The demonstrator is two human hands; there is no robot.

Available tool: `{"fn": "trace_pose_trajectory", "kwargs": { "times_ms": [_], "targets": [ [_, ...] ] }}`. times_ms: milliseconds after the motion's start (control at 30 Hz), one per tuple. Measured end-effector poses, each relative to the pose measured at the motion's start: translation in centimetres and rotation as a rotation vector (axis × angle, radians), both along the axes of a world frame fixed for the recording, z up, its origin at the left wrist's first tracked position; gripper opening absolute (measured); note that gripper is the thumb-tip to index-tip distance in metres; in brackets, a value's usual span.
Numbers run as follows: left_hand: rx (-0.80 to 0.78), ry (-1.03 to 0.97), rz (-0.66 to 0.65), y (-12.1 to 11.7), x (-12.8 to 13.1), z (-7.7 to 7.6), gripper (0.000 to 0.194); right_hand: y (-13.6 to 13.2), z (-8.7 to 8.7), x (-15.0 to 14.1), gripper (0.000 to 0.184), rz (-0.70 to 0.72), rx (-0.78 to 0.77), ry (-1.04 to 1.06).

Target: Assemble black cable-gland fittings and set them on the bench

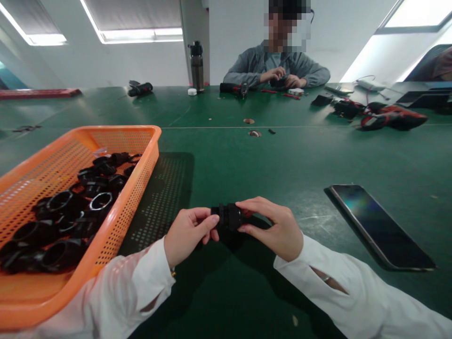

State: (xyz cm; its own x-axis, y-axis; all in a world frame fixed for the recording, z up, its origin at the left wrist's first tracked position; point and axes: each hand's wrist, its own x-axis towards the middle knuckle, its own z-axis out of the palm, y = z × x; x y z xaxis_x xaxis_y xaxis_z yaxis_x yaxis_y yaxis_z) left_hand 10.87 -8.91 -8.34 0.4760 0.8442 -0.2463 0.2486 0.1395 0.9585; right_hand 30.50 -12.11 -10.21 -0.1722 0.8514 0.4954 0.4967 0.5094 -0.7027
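Note:
Between my two hands is a black ribbed cylindrical fitting (228, 216), which looks like a cable gland, held roughly level just above the green table. My left hand (190, 230) pinches its narrower left end between thumb and fingers. At the wider right end, the thumb and fingers of my right hand (273, 225) grip the nut-like part. To the left of my left hand stands an orange perforated basket (150, 155), with several black ring and tube-shaped plastic parts (67, 226) lying in it.
A smartphone (381, 226) lies on the green table (226, 165) to my right. Across the table a person in a grey jacket (243, 68) handles a small dark object. Near them are a dark bottle (197, 68), a black tool (233, 88) and a red-black bundle (391, 117).

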Motion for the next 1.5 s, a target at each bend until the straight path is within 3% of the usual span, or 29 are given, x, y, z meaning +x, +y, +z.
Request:
{"fn": "trace_pose_trajectory", "kwargs": {
  "times_ms": [1200, 1500],
  "targets": [
    [-0.009, 0.03, 0.002, -0.04, 0.0, -0.03, 0.027, 0.01, 0.14, 0.11, 0.035, 0.043, 0.045, -0.115],
    [0.0, 0.022, -0.005, 0.1, -0.01, 0.0, 0.027, 0.07, -0.08, 0.13, 0.03, -0.011, 0.048, -0.148]
  ]
}}
